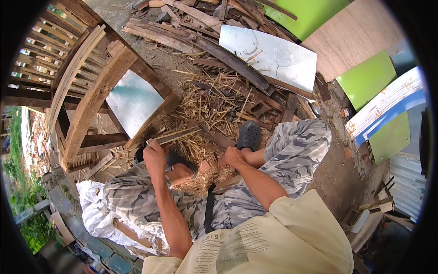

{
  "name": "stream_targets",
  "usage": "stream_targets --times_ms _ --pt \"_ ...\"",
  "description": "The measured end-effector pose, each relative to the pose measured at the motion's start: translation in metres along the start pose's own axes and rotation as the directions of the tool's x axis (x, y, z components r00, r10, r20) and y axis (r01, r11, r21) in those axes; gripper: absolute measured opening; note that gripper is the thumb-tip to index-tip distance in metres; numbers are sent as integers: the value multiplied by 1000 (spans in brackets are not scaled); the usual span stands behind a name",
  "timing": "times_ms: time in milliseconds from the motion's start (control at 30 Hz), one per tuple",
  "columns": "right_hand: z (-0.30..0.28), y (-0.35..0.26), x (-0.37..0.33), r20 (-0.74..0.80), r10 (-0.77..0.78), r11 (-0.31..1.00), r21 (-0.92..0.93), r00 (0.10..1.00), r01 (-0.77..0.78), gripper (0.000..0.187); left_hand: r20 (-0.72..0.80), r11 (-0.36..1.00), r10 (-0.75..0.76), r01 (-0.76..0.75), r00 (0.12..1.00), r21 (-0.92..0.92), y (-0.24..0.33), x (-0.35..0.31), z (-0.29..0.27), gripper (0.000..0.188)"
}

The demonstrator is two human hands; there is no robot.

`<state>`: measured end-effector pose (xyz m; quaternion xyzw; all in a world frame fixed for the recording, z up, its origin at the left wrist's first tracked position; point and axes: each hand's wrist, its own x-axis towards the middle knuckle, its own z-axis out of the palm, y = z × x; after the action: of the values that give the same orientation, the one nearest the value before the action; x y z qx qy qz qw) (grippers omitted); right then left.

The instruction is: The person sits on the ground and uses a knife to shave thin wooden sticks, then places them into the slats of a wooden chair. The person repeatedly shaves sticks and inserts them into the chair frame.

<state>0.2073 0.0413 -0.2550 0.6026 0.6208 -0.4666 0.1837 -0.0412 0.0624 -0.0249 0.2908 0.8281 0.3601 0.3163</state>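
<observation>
- In the head view, a pale wooden strip (178,135) is being gripped at its left end by the closed fingers of the left hand (154,156), above shavings (188,148) strewn on the ground (336,176).
- The right hand (234,157) is being held beside the dark clog (249,135); whether its fingers are being closed on anything cannot be told.

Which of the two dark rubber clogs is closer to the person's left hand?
The dark rubber clog on the left foot, just right of the left hand in the picture. The right-foot clog is farther off, near the right hand.
</observation>
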Motion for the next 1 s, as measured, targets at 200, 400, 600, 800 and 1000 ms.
stream_targets --times_ms 200,400,600,800,1000 --pt "-27 -45 -47 -213 -166 972 131 963 197 31 -16 999 -39 39 999 -5 -9 -1 -9 61" --pt "-2 -3 5 -46 -120 987 103 992 124 29 18 997 -30 32 999 -72 -2 -7 -4 58" --pt "-18 -31 -23 -79 -43 978 199 996 58 32 36 999 -35 36 999 -27 -9 -8 -11 59" --pt "-27 -40 -40 -197 -189 961 166 962 223 35 25 999 -6 5 1000 32 -12 -8 -6 59" --pt "6 25 -1 25 56 988 145 998 -60 35 108 999 -16 19 994 -26 11 -14 -4 57"
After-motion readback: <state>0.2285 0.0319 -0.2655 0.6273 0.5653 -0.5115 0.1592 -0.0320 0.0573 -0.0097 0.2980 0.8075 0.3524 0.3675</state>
